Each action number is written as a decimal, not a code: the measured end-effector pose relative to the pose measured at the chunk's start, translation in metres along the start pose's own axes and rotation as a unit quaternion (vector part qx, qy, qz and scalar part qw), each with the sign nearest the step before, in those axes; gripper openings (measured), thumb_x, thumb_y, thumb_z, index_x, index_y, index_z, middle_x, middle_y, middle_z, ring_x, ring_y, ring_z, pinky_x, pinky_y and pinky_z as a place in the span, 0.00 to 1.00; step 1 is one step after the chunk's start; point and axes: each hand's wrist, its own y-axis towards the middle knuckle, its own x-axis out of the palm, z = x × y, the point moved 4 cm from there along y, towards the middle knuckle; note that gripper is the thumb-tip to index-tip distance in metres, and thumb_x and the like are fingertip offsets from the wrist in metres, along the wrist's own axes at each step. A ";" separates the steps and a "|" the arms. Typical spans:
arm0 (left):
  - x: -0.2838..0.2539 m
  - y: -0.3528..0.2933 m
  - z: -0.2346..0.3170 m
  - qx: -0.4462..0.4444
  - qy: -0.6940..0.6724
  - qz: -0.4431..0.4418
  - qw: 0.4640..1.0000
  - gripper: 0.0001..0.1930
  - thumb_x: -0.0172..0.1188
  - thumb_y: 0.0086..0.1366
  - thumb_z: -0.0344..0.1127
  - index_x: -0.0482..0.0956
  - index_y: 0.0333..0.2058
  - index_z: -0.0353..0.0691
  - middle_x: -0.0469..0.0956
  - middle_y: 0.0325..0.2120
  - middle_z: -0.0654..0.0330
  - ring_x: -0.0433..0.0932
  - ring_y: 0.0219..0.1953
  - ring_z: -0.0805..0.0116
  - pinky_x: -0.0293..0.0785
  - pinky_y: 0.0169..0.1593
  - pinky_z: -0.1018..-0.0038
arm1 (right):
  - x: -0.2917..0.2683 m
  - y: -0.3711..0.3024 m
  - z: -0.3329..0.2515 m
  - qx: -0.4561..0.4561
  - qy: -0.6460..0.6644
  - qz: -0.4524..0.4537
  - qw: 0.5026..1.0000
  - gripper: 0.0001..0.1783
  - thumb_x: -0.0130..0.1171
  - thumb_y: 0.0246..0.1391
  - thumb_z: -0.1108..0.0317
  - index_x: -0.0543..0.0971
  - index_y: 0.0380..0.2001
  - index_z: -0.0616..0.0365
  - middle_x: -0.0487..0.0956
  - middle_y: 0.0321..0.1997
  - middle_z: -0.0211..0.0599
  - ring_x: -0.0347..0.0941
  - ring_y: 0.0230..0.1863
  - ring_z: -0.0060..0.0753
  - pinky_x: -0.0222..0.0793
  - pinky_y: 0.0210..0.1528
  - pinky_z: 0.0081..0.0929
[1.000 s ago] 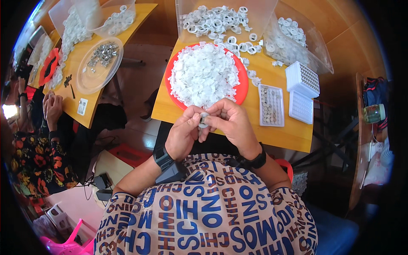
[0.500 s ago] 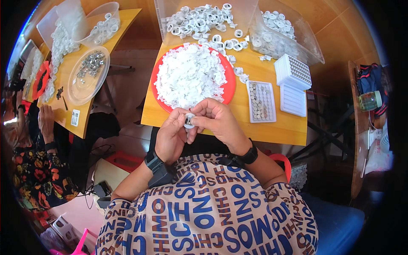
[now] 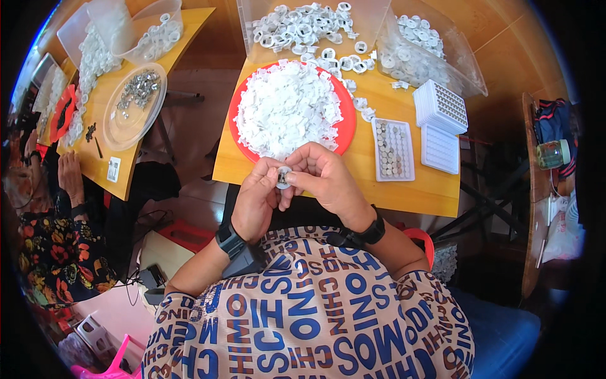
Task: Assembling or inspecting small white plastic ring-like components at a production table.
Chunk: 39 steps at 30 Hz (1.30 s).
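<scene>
Both hands met at the near edge of the yellow table (image 3: 404,196), the left hand (image 3: 255,202) and right hand (image 3: 328,180) each clenched on a small round white part (image 3: 283,178) pinched between their fingertips, just near of the red tray (image 3: 344,123) heaped with white pieces (image 3: 287,107).

small round part (image 3: 283,178) mostly hidden between the hands, its detail too small to tell

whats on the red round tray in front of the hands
A heap of small white plastic pieces covers most of the red tray; only its rim shows. Whatever lies under the heap is hidden. Both hands pinch a small round part just before it.
</scene>
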 end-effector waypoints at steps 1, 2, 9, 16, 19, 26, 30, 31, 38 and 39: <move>0.000 0.000 0.000 0.000 0.000 0.001 1.000 0.13 0.44 0.72 0.43 0.68 0.41 0.40 0.73 0.29 0.60 0.71 0.27 0.73 0.65 0.29 0.79 | 0.002 0.000 -0.001 -0.011 0.002 0.010 1.000 0.07 0.58 0.56 0.75 0.72 0.37 0.63 0.77 0.27 0.30 0.74 0.25 0.16 0.69 0.28 0.14; -0.001 0.000 0.001 0.001 0.000 0.001 1.000 0.12 0.44 0.72 0.43 0.68 0.41 0.40 0.73 0.29 0.60 0.71 0.27 0.73 0.65 0.29 0.79 | 0.003 0.000 0.000 -0.010 0.002 0.010 1.000 0.07 0.58 0.56 0.75 0.72 0.37 0.63 0.77 0.27 0.30 0.74 0.25 0.16 0.69 0.28 0.14; -0.001 -0.001 0.003 0.003 -0.015 0.013 1.000 0.13 0.45 0.72 0.43 0.69 0.41 0.39 0.72 0.28 0.61 0.71 0.27 0.73 0.66 0.29 0.79 | 0.002 0.000 -0.001 -0.048 -0.064 0.013 0.997 0.07 0.58 0.57 0.76 0.72 0.37 0.62 0.77 0.28 0.28 0.74 0.27 0.15 0.70 0.31 0.15; 0.000 0.002 0.002 -0.019 -0.033 0.016 0.999 0.13 0.44 0.72 0.42 0.70 0.39 0.38 0.73 0.28 0.61 0.71 0.27 0.77 0.66 0.29 0.81 | -0.002 -0.003 -0.001 -0.037 -0.072 -0.010 0.997 0.09 0.58 0.56 0.78 0.72 0.40 0.62 0.78 0.30 0.31 0.76 0.31 0.18 0.71 0.35 0.17; 0.000 0.003 -0.001 -0.019 -0.032 0.011 0.999 0.13 0.43 0.72 0.42 0.69 0.39 0.38 0.73 0.28 0.62 0.71 0.27 0.77 0.66 0.29 0.81 | -0.005 0.000 0.006 -0.035 -0.087 -0.003 0.996 0.10 0.59 0.55 0.78 0.72 0.39 0.62 0.78 0.30 0.31 0.76 0.30 0.18 0.72 0.34 0.17; 0.001 0.003 -0.001 -0.030 -0.031 0.035 0.998 0.12 0.45 0.72 0.43 0.68 0.39 0.40 0.73 0.25 0.61 0.71 0.25 0.73 0.66 0.28 0.79 | -0.006 0.000 0.007 -0.022 -0.063 0.006 0.998 0.08 0.60 0.54 0.79 0.73 0.36 0.62 0.79 0.29 0.31 0.76 0.29 0.19 0.72 0.34 0.17; 0.002 0.002 -0.001 -0.032 -0.029 0.019 0.999 0.12 0.46 0.71 0.44 0.68 0.39 0.40 0.73 0.26 0.61 0.71 0.25 0.73 0.67 0.28 0.79 | -0.008 0.001 0.007 -0.029 -0.020 0.006 0.999 0.09 0.62 0.52 0.78 0.74 0.35 0.62 0.76 0.26 0.25 0.72 0.26 0.12 0.68 0.29 0.13; 0.002 0.002 -0.001 -0.033 -0.029 0.019 0.999 0.12 0.46 0.71 0.44 0.68 0.39 0.40 0.73 0.26 0.61 0.71 0.25 0.73 0.67 0.28 0.79 | -0.008 0.000 0.008 -0.021 -0.014 0.005 1.000 0.09 0.62 0.51 0.78 0.74 0.35 0.62 0.75 0.26 0.24 0.71 0.26 0.12 0.67 0.29 0.12; 0.002 -0.001 0.000 -0.026 0.013 -0.012 1.000 0.13 0.47 0.71 0.44 0.70 0.40 0.39 0.73 0.28 0.62 0.71 0.26 0.74 0.66 0.30 0.80 | -0.007 -0.004 0.001 -0.017 -0.019 -0.005 1.000 0.10 0.63 0.51 0.77 0.73 0.36 0.61 0.74 0.25 0.24 0.70 0.26 0.11 0.66 0.29 0.12; 0.002 -0.001 0.001 -0.023 0.022 -0.008 0.999 0.13 0.47 0.71 0.44 0.70 0.41 0.39 0.72 0.28 0.62 0.71 0.26 0.74 0.66 0.30 0.80 | -0.006 -0.004 0.000 -0.021 -0.018 -0.004 1.000 0.11 0.63 0.51 0.77 0.73 0.37 0.61 0.75 0.25 0.24 0.71 0.26 0.11 0.66 0.29 0.12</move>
